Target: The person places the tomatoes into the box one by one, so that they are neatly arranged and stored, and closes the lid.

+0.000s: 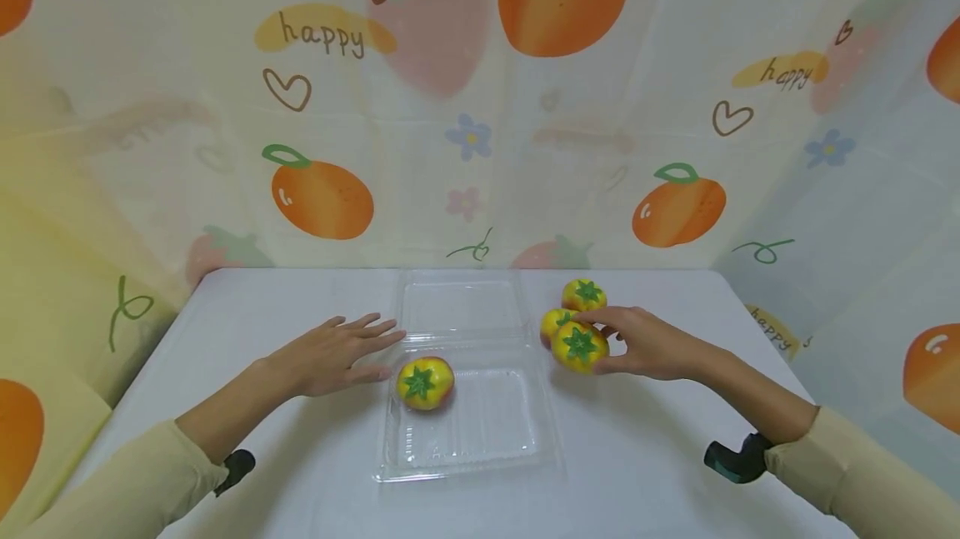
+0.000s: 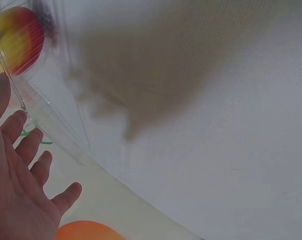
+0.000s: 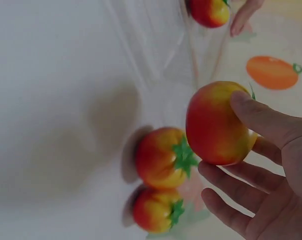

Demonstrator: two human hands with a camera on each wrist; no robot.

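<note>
My right hand (image 1: pixel 648 345) grips a yellow-and-red persimmon (image 1: pixel 580 346) with a green star-shaped calyx, thumb on one side and fingers on the other. In the right wrist view this persimmon (image 3: pixel 216 125) is lifted off the table. Two more persimmons, a middle one (image 1: pixel 553 324) partly covered by the held one and a far one (image 1: pixel 583 294), lie just beyond it. A clear plastic clamshell box (image 1: pixel 487 468) lies opened flat, with one persimmon (image 1: pixel 425 383) at the left of its tray. Beside the box's left edge my left hand (image 1: pixel 337 356) hovers with fingers spread, holding nothing.
The box's transparent lid (image 1: pixel 461 306) lies folded back toward the rear of the white table (image 1: pixel 262 456). A fruit-printed cloth (image 1: pixel 480 172) hangs behind the table and along its sides.
</note>
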